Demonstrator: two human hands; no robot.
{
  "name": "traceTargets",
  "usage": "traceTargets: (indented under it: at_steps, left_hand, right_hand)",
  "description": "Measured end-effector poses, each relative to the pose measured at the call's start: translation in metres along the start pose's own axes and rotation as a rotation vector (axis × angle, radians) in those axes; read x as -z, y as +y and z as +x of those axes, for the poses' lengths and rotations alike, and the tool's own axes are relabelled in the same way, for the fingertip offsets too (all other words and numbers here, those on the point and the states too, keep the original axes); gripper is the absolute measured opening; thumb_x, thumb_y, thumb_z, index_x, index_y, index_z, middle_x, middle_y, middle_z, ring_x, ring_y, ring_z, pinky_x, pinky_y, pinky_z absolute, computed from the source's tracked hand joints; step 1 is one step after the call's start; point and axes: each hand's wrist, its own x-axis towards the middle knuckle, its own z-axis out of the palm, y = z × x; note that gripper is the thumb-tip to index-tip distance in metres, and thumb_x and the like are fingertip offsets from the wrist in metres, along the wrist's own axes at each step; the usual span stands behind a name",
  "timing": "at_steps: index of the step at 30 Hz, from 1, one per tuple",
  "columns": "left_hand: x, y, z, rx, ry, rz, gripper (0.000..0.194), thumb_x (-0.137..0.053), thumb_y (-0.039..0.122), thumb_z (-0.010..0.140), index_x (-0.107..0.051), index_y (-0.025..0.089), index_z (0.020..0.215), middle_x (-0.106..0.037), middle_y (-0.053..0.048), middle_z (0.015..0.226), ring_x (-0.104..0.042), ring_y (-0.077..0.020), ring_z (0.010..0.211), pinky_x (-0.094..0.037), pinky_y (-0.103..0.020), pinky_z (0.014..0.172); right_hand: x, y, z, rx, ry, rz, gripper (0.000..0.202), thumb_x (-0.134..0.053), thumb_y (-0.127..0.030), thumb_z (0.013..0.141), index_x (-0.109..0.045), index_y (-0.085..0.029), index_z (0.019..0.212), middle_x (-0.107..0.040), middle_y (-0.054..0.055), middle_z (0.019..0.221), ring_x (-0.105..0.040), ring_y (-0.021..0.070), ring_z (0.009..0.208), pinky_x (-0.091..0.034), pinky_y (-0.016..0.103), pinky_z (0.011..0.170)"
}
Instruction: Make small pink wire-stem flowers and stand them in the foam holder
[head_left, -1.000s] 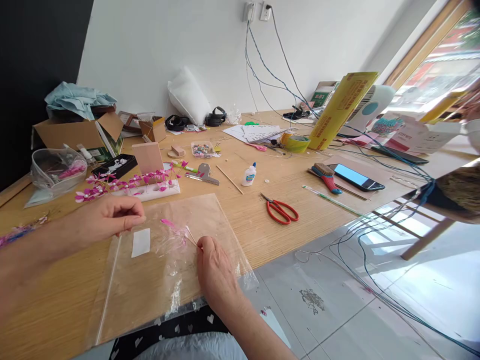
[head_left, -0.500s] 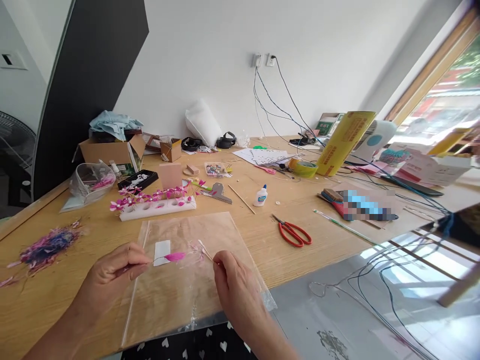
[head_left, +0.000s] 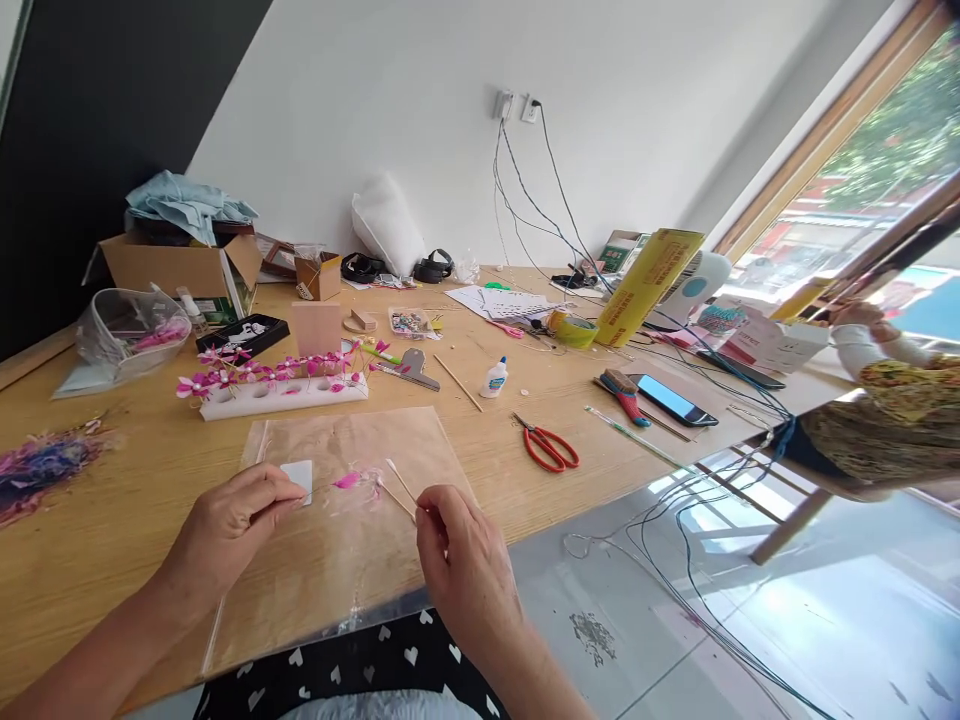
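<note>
My left hand [head_left: 244, 515] pinches a thin wire stem with a pink petal [head_left: 347, 480] at its far end, held over a clear plastic bag [head_left: 300, 590]. A small white card [head_left: 298, 480] lies on the bag behind my left fingertips. In my right hand [head_left: 461, 550] are two thin sticks; one is a cotton swab [head_left: 395, 472] with its white tip pointing up and left. The other stick's tip is beside pink smears on the bag. Behind the bag, pink wire flowers [head_left: 281, 370] stand in a white foam block [head_left: 285, 397].
Red-handled scissors [head_left: 550, 448], a glue bottle [head_left: 495, 380] and a wooden stick [head_left: 457, 382] lie right of the bag. Farther right are a brush [head_left: 626, 395] and a phone [head_left: 675, 400]. Pink-blue scraps [head_left: 49, 465] lie left. A person [head_left: 892, 400] sits at the far right.
The view has turned right, bringing a person into sight. My left hand has drawn the pink petal slightly away from the card; both hands keep their grips.
</note>
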Motion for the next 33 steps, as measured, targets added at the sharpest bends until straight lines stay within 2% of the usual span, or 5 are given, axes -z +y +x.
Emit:
traceTargets:
  at_steps: [8, 14, 18, 23, 33]
  left_hand:
    - [-0.025, 0.003, 0.008, 0.170, -0.041, -0.009, 0.018, -0.050, 0.033, 0.074, -0.064, 0.022, 0.069, -0.065, 0.000, 0.069, -0.059, -0.0160, 0.066, -0.044, -0.025, 0.061]
    - [-0.026, 0.004, 0.007, 0.360, -0.171, -0.117, 0.019, -0.054, 0.037, 0.071, -0.065, 0.023, 0.066, -0.066, 0.000, 0.067, -0.060, -0.0185, 0.067, -0.045, -0.026, 0.063]
    - [-0.025, 0.003, 0.006, 0.507, -0.250, -0.219, 0.020, -0.055, 0.039, 0.071, -0.065, 0.022, 0.065, -0.066, 0.002, 0.065, -0.058, -0.0181, 0.063, -0.044, -0.027, 0.060]
    - [-0.027, 0.002, 0.006, 0.517, -0.255, -0.209, 0.020, -0.056, 0.038, 0.071, -0.065, 0.021, 0.064, -0.065, 0.002, 0.064, -0.057, -0.0178, 0.064, -0.043, -0.026, 0.060]
    - [-0.028, -0.011, 0.001, 0.485, -0.295, -0.144, 0.018, -0.054, 0.037, 0.072, -0.064, 0.021, 0.070, -0.065, 0.002, 0.070, -0.057, -0.0182, 0.069, -0.041, -0.028, 0.066]
  right_hand:
    - [-0.007, 0.010, -0.004, -0.007, 0.000, -0.051, 0.017, -0.035, -0.014, 0.083, -0.046, -0.020, 0.071, -0.053, 0.000, 0.061, -0.049, 0.0129, 0.054, -0.031, 0.022, 0.051]
    - [-0.013, 0.011, -0.004, 0.012, -0.120, -0.083, 0.017, -0.038, -0.011, 0.080, -0.047, -0.019, 0.069, -0.055, 0.000, 0.062, -0.051, 0.0130, 0.056, -0.031, 0.022, 0.051]
    - [-0.012, 0.009, -0.003, 0.022, -0.140, -0.072, 0.015, -0.040, -0.012, 0.081, -0.048, -0.019, 0.071, -0.054, 0.000, 0.062, -0.050, 0.0123, 0.055, -0.031, 0.021, 0.052]
    - [-0.015, 0.008, -0.004, 0.063, -0.151, -0.092, 0.016, -0.039, -0.010, 0.081, -0.049, -0.018, 0.071, -0.054, 0.000, 0.063, -0.049, 0.0127, 0.056, -0.031, 0.022, 0.052]
    - [-0.038, 0.005, -0.007, 0.130, -0.258, -0.183, 0.016, -0.042, -0.007, 0.079, -0.051, -0.018, 0.071, -0.056, 0.001, 0.065, -0.051, 0.0148, 0.058, -0.033, 0.025, 0.055]
